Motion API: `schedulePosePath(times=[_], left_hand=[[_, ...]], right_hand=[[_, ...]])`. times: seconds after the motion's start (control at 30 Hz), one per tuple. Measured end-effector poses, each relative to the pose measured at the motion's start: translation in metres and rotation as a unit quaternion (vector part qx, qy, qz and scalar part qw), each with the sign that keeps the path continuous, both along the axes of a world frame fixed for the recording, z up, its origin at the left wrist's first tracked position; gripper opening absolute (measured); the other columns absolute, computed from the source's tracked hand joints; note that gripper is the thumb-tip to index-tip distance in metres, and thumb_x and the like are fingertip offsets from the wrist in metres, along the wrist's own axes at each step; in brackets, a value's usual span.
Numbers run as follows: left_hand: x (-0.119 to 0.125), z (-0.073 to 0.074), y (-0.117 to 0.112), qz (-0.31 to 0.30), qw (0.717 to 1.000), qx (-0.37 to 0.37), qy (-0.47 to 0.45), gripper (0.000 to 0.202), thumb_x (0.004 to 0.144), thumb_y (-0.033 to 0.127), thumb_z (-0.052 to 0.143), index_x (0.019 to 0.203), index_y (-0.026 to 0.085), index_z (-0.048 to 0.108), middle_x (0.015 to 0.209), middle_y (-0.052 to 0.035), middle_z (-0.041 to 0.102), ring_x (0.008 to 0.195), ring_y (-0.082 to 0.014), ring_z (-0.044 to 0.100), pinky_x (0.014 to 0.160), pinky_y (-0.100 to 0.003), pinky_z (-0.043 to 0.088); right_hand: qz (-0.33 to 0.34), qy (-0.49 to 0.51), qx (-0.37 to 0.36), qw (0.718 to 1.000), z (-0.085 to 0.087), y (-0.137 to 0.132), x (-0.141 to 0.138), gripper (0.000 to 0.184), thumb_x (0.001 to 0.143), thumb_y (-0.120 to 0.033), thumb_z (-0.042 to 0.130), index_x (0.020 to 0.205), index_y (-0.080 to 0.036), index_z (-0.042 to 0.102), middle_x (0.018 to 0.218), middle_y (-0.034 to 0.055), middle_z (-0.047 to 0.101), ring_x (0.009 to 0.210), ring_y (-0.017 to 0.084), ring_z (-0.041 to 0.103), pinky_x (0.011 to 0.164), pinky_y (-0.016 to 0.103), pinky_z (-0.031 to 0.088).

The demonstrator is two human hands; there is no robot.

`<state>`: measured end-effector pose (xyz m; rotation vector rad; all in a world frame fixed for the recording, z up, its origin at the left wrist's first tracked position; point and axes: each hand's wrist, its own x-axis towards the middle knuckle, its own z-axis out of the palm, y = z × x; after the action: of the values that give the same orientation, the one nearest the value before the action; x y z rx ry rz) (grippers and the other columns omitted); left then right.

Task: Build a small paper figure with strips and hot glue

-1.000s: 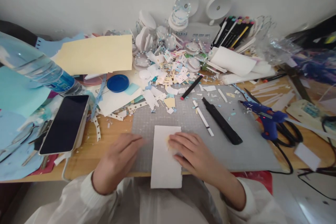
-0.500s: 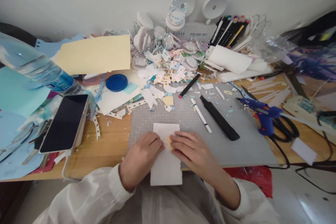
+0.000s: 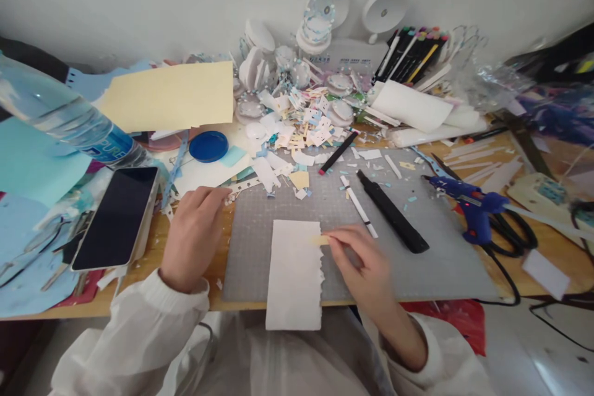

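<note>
A white sheet of thick paper [image 3: 293, 284] with a ragged right edge lies before me, its lower end reaching past the table edge. Above the sheet's upper right, my right hand [image 3: 359, 260] pinches a small yellow strip of paper [image 3: 320, 240], slightly blurred. Off to the left, my left hand [image 3: 195, 235] hovers at the cutting mat's left edge with its fingers together. Its fingertips are by a white paper strip with punched shapes [image 3: 245, 185]; whether anything is between them is hidden.
Paper scraps [image 3: 315, 117] are heaped at the back of the grey cutting mat [image 3: 250, 241]. A white pen [image 3: 358, 205] and a black tool [image 3: 392, 213] lie right of the sheet. Further right is a blue glue gun [image 3: 477, 204]; a phone [image 3: 118, 216] and water bottle [image 3: 69, 117] stand left.
My left hand has left the white sheet and moved up and left to the paper strips. My right hand has shifted right, carrying the yellow strip off the sheet's middle.
</note>
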<state>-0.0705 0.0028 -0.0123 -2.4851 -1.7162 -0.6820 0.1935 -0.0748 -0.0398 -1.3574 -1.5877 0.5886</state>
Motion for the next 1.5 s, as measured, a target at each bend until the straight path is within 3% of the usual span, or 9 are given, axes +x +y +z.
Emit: schedulePosePath(times=[0.3,0.4,0.53,0.67,0.77,1.03,1.27,1.4,1.5], left_hand=[[-0.010,0.006,0.001,0.062,0.993,0.070,0.072,0.025,0.095,0.030,0.047,0.076,0.020,0.061,0.062,-0.0025,0.058,0.067,-0.0229,0.056,0.072,-0.040,0.038],[-0.005,0.004,-0.013,0.064,0.995,0.077,0.028,0.016,0.093,0.026,0.050,0.085,0.020,0.062,0.075,-0.0065,0.060,0.079,-0.0262,0.056,0.078,-0.043,0.040],[0.009,0.000,-0.037,-0.047,0.997,0.032,-0.054,0.032,0.088,0.006,0.044,0.116,0.016,0.055,0.113,-0.0149,0.057,0.104,-0.0272,0.054,0.088,-0.043,0.044],[0.029,-0.010,-0.060,-0.192,0.979,-0.014,-0.065,0.037,0.085,-0.001,0.041,0.116,0.011,0.056,0.112,-0.0141,0.062,0.106,-0.0245,0.055,0.090,-0.038,0.046],[0.042,-0.021,-0.069,-0.236,0.970,-0.041,-0.046,0.035,0.087,0.002,0.040,0.116,0.007,0.058,0.119,-0.0147,0.064,0.112,-0.0255,0.055,0.092,-0.037,0.045],[0.047,-0.026,-0.066,-0.235,0.969,-0.073,-0.039,0.035,0.091,0.007,0.038,0.118,0.007,0.061,0.121,-0.0128,0.066,0.113,-0.0261,0.058,0.092,-0.039,0.047],[0.047,-0.021,-0.065,-0.215,0.969,-0.085,-0.085,0.030,0.090,0.008,0.045,0.117,0.011,0.059,0.120,-0.0132,0.066,0.108,-0.0247,0.060,0.092,-0.040,0.048],[0.050,-0.010,-0.071,-0.138,0.963,-0.126,-0.196,0.035,0.090,0.014,0.052,0.125,0.017,0.054,0.122,-0.0128,0.062,0.112,-0.0241,0.058,0.095,-0.040,0.050],[0.058,0.004,-0.077,-0.102,0.913,-0.209,-0.334,0.035,0.090,0.022,0.057,0.125,0.021,0.053,0.119,-0.0104,0.063,0.107,-0.0219,0.061,0.091,-0.037,0.054]], right_hand=[[-0.020,0.137,-0.101,0.985,0.002,0.015,-0.027,0.011,0.088,-0.026,0.057,0.095,-0.022,0.064,0.076,0.0012,0.065,0.059,0.012,0.062,0.054,0.023,0.055],[-0.011,0.137,-0.119,0.983,-0.001,0.018,-0.030,0.009,0.087,-0.028,0.058,0.090,-0.021,0.062,0.071,0.0001,0.064,0.057,0.012,0.062,0.053,0.023,0.055],[0.010,0.117,-0.151,0.982,-0.006,0.020,-0.032,0.009,0.086,-0.030,0.059,0.086,-0.021,0.062,0.070,0.0005,0.064,0.059,0.013,0.062,0.050,0.022,0.052],[0.022,0.083,-0.178,0.980,-0.005,0.022,-0.032,0.010,0.087,-0.029,0.058,0.088,-0.021,0.064,0.072,0.0014,0.065,0.062,0.013,0.062,0.050,0.022,0.050],[0.030,0.034,-0.185,0.982,-0.001,0.025,-0.033,0.010,0.088,-0.028,0.056,0.088,-0.021,0.064,0.074,0.0015,0.065,0.062,0.013,0.061,0.051,0.022,0.049],[0.027,-0.068,-0.154,0.985,0.000,0.029,-0.038,0.010,0.090,-0.023,0.052,0.087,-0.022,0.062,0.076,0.0018,0.065,0.065,0.014,0.061,0.055,0.023,0.049],[0.018,0.004,-0.124,0.992,0.001,0.023,-0.033,0.010,0.092,-0.022,0.051,0.091,-0.023,0.061,0.083,0.0021,0.065,0.074,0.014,0.062,0.065,0.025,0.053],[-0.019,0.016,-0.037,0.999,0.016,0.011,-0.030,0.011,0.090,-0.016,0.053,0.092,-0.023,0.061,0.086,0.0030,0.063,0.080,0.015,0.061,0.067,0.026,0.053],[-0.018,0.000,0.033,0.999,0.030,-0.003,-0.034,0.018,0.088,-0.010,0.054,0.097,-0.025,0.059,0.086,0.0024,0.063,0.078,0.015,0.062,0.066,0.026,0.053]])
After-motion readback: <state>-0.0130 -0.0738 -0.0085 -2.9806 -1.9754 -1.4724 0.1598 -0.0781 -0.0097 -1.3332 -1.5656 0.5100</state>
